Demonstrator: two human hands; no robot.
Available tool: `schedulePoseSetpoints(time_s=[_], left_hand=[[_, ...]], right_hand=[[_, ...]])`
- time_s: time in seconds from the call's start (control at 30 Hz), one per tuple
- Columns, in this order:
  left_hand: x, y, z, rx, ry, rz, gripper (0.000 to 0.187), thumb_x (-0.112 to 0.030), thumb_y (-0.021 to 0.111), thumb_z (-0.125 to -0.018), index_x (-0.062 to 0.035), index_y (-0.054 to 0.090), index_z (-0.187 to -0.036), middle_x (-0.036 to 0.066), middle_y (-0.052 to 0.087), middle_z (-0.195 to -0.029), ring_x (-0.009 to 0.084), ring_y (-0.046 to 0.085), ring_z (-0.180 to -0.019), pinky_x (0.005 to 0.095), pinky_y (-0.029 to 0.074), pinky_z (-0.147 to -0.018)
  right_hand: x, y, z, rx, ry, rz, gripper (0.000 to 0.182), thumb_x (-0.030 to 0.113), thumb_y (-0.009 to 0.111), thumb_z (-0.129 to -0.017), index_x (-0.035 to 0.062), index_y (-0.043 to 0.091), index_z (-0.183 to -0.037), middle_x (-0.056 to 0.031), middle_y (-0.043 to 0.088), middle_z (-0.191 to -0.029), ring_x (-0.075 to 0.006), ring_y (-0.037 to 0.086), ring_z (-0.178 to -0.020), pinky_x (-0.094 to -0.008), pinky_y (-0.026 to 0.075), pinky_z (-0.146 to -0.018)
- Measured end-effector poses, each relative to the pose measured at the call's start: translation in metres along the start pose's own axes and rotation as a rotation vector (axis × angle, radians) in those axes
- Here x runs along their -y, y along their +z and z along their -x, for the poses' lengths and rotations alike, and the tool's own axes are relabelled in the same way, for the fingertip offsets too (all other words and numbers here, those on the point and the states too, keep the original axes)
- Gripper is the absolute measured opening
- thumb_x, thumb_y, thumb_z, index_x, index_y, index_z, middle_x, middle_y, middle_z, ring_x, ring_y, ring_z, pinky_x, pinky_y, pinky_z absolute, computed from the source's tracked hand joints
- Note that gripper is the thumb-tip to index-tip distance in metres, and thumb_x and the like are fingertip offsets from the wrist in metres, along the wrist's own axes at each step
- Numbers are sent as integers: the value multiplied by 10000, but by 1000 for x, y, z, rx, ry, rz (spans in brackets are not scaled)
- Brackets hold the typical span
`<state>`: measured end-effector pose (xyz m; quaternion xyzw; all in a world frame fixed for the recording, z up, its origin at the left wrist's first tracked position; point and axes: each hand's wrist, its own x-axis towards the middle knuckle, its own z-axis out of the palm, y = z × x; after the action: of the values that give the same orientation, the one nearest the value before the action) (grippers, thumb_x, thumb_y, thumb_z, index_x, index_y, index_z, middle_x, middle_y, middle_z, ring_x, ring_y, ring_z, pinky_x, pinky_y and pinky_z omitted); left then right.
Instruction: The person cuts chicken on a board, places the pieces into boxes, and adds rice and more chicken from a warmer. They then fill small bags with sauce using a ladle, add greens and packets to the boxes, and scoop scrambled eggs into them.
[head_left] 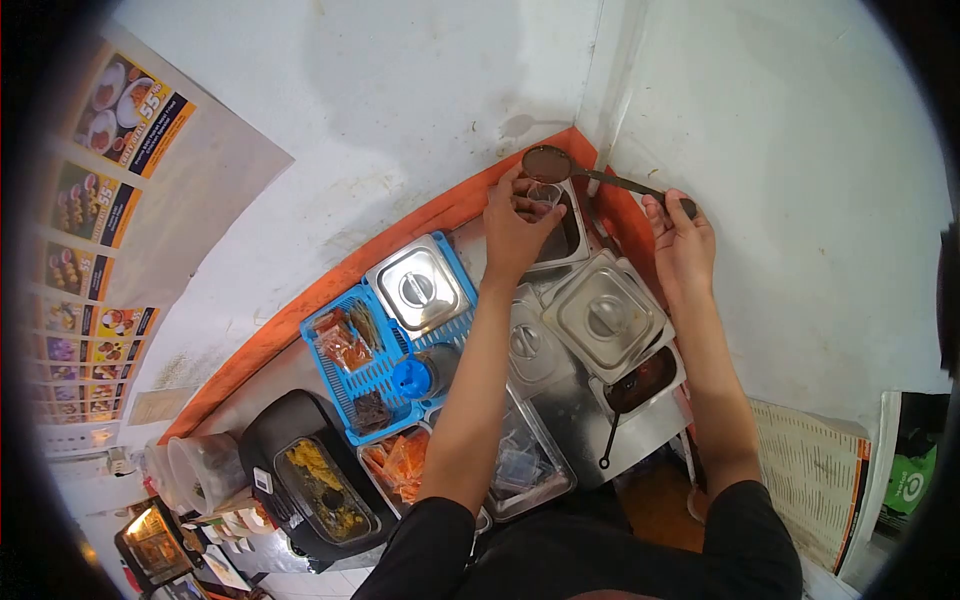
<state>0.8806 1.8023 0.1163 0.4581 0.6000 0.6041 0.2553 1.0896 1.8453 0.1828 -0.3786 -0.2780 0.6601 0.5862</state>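
Small and clear, a plastic cup (544, 194) is held in the fingers of my left hand (517, 228), above a metal container of dark sauce (570, 240). My right hand (682, 232) grips the dark handle end of a ladle (630, 184). The ladle's round bowl (547, 163) is at the cup's rim, with brown liquid in it. Whether the bowl touches the cup is hard to tell. Square metal lids (605, 313) lie just below the sauce container.
A blue basket (328, 375) with packets, a lidded metal container (418, 288) and a blue-capped bottle (412, 378) stand left of my left forearm. A second sauce container (645, 382) sits near my right forearm. A black food warmer (270, 430) is farther left. White walls (420, 90) enclose the corner.
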Motion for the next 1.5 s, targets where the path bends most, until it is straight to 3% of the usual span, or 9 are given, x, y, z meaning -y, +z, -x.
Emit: schedulePoseSetpoints(time_s=[0.07,0.3,0.4,0.57,0.73,0.87,1.03,1.33,1.5], left_hand=[[5,-2,-3,28,8,85,765,-51,837,-721,8,467,-1388,136,631,-1134,142,658,-791,259,551,-673],[-10,-10,-5,118,5,131,799,-46,836,-722,24,442,-1414,139,610,-1169,127,653,-783,254,551,-670],[-20,-10,-4,126,8,127,696,-53,841,-748,7,481,-1341,82,623,-1125,97,631,-785,230,526,-646],[-30,-12,-3,165,8,124,809,-45,841,-741,11,421,-1429,119,563,-1169,129,654,-815,242,548,-666],[-33,-9,-4,148,6,154,834,-12,826,-708,36,420,-1436,142,600,-1184,114,653,-780,225,538,-651],[-31,-8,-5,153,18,124,818,-12,822,-711,38,430,-1427,141,595,-1176,113,649,-775,228,535,-645],[-23,-8,-8,170,27,139,805,-21,825,-710,40,440,-1415,139,602,-1154,111,647,-775,233,538,-642],[-23,-6,-11,166,70,82,783,-52,821,-716,62,446,-1394,143,616,-1151,128,660,-781,246,558,-661],[-25,-7,-9,169,86,52,775,-51,812,-721,66,446,-1394,149,623,-1140,130,663,-779,250,556,-661]], right_hand=[[3,2,3,29,-45,24,143,76,611,-972,-44,562,-1034,-146,653,-995,-215,681,-894,-273,582,-823],[13,6,15,137,-287,186,146,136,610,-987,1,576,-1031,-154,664,-1044,-215,687,-869,-315,566,-838],[18,9,19,181,-390,284,141,135,592,-997,3,562,-1036,-160,664,-1047,-213,687,-859,-325,560,-830],[30,16,31,230,-546,461,135,129,568,-1009,2,532,-1039,-173,662,-1043,-209,686,-857,-326,560,-807],[38,19,41,370,-699,569,80,46,537,-1006,4,487,-1053,-193,652,-1047,-223,685,-865,-327,565,-799],[40,14,44,509,-751,501,85,-28,547,-977,-17,478,-1027,-207,649,-1065,-226,695,-882,-325,585,-797],[54,10,43,687,-854,637,119,-82,541,-957,-7,478,-1025,-226,644,-1079,-248,697,-907,-352,588,-826],[70,9,40,768,-933,748,136,-93,544,-949,-2,473,-1021,-238,646,-1075,-255,694,-929,-347,598,-806],[60,3,38,711,-849,710,111,-68,510,-976,6,459,-1040,-227,629,-1095,-265,685,-922,-369,581,-827]])
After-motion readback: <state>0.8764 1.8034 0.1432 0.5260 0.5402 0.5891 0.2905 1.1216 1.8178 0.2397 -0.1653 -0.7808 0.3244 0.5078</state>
